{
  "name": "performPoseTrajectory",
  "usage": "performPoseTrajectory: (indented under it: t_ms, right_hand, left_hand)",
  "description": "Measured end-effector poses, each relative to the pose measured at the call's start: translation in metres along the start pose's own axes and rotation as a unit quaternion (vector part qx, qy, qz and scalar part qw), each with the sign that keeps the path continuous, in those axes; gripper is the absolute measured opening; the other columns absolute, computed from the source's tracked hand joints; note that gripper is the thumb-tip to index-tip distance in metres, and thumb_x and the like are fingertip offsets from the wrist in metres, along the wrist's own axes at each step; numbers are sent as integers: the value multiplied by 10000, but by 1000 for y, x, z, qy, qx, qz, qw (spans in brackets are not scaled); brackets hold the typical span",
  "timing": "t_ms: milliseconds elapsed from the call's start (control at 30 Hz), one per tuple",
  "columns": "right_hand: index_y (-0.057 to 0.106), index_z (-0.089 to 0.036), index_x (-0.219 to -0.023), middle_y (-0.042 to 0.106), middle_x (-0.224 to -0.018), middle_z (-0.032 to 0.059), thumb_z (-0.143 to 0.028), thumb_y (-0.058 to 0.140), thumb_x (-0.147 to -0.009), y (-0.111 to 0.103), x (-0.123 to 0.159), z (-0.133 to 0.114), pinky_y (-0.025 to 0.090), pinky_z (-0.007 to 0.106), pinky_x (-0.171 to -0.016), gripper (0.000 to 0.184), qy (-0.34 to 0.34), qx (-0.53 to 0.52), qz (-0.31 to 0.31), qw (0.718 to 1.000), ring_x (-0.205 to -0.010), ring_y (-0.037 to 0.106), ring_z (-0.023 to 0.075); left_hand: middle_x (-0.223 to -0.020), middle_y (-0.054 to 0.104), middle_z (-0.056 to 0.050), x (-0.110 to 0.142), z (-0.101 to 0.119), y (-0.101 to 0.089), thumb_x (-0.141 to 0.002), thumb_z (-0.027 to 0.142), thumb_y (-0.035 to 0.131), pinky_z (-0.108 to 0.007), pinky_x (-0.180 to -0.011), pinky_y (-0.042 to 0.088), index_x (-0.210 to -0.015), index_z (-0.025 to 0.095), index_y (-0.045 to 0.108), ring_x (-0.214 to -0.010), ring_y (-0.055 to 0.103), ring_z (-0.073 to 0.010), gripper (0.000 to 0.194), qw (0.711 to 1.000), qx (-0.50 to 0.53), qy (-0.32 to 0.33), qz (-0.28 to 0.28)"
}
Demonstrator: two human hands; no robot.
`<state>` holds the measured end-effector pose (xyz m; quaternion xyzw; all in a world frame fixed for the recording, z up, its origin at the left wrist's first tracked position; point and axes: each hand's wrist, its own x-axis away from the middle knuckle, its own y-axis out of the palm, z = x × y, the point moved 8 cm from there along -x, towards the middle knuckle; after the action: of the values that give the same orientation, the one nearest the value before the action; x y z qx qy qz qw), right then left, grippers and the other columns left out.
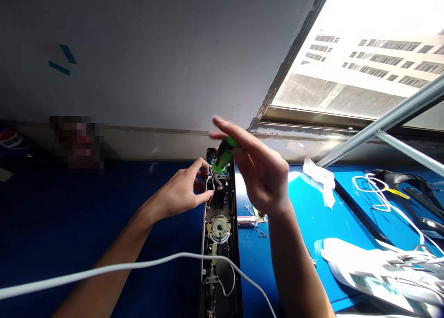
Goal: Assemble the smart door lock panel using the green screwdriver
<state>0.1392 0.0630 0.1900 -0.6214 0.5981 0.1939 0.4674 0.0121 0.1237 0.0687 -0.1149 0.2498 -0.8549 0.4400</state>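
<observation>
A long black electronic door lock panel point(220, 230) lies lengthwise on the blue work surface, with a circuit board point(218, 171) exposed near its top end. My right hand point(262, 174) grips a green-handled screwdriver point(225, 154) above that board, and the hand hides the screwdriver's upper part. My left hand point(183, 189) curves beside the panel's upper edge, its fingertips close to a thin white wire point(208, 188). A white cable point(121, 267) runs across my forearms and the panel.
Several small screws point(262, 233) and a silver cylinder point(247, 221) lie right of the panel. Further right are white wires point(374, 188), a black tool point(416, 188) and white plastic packaging point(374, 271). A metal rail point(381, 123) slants above, below a bright window point(360, 54).
</observation>
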Motion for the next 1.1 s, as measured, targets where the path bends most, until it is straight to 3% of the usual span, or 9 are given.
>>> performPoseTrajectory:
  t_ms: [100,200,400,600,767,867,967,1033,1100]
  right_hand:
    - [708,-319,-1313,737,-1214,27,-187,624,-1014,-3,0,-1,649,382,-937,338,-7,15,28,999,-1056,735,184]
    - [790,-319,-1137,682,-962,9,-253,801,-901,-13,1,-2,656,334,-795,246,-16,73,99,992,-876,692,157]
    - [622,-325,-1443,698,-1355,53,-208,494,-1068,-2,0,5,624,416,-995,413,8,14,16,1000,-1151,703,200]
    - [774,-340,-1200,699,-978,15,-264,778,-918,-15,2,3,638,376,-807,293,-12,87,100,991,-852,651,169]
    - [597,-329,-1467,683,-1360,59,-194,486,-1062,-3,1,8,613,424,-1009,440,-2,15,10,1000,-1156,691,202]
    - [680,-348,-1363,719,-1178,29,-195,637,-1001,-6,2,7,648,385,-917,396,-9,25,41,999,-1023,713,182]
    - [777,-340,-1173,640,-936,3,-257,803,-891,-14,3,4,656,351,-769,295,-14,78,97,992,-843,651,160]
    - [759,-327,-1221,657,-1012,28,-269,758,-928,-12,2,4,660,366,-804,299,-5,78,82,994,-905,663,174]
    - [662,-322,-1386,684,-1246,67,-231,624,-1007,-5,2,7,654,398,-905,392,11,41,30,999,-1064,693,200]
  left_hand:
    - [-1009,770,-3,0,1,-1,-870,315,711,-303,-704,592,-1164,272,513,-854,773,-230,357,1000,-14,-4,4]
    - [-944,762,7,0,1,-1,-877,311,699,-296,-676,583,-1136,268,513,-784,762,-216,321,1000,-17,-8,4]
    - [-1129,763,-26,0,0,0,-879,338,716,-312,-755,601,-1201,285,489,-927,774,-234,397,1000,1,-1,-2]
    - [-1062,772,-23,0,-2,-1,-875,334,715,-316,-728,600,-1147,272,519,-879,774,-235,341,1000,-15,-13,4]
    - [-1121,771,-27,1,2,0,-869,322,716,-339,-770,608,-1215,289,500,-937,775,-249,409,1000,5,-4,-5]
    - [-1061,777,-22,1,1,0,-866,327,716,-327,-737,605,-1199,281,513,-923,776,-253,393,1000,-7,-6,3]
    - [-980,772,-9,1,1,0,-872,325,704,-316,-701,597,-1164,270,528,-838,772,-237,345,1000,-18,-4,6]
    - [-1006,771,-12,1,1,0,-874,332,705,-316,-709,599,-1195,273,519,-844,771,-233,375,1000,-17,-1,6]
    - [-1061,768,-21,0,1,1,-876,339,710,-320,-736,603,-1236,280,498,-898,773,-238,423,1000,-11,4,4]
